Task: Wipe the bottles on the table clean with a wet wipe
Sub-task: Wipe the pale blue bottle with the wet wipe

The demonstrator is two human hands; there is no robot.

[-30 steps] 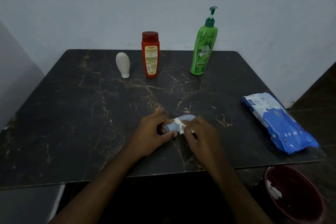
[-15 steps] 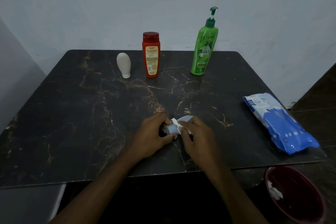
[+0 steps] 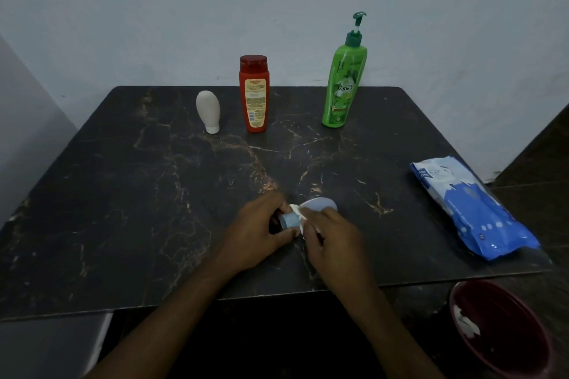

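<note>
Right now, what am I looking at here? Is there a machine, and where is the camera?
No machine: these are a person's two bare hands, filmed by a camera worn on the head, looking down. The left hand grips a small pale blue bottle by its cap end; the right hand holds a white wet wipe against it. On the dark table stand a white bottle, a red bottle and a green pump bottle; a blue wipes pack lies at right.

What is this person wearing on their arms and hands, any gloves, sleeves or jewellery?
Nothing shows. The left hand and right hand are bare, with no gloves, rings or watch visible, and both forearms are uncovered to the frame's lower edge.
</note>
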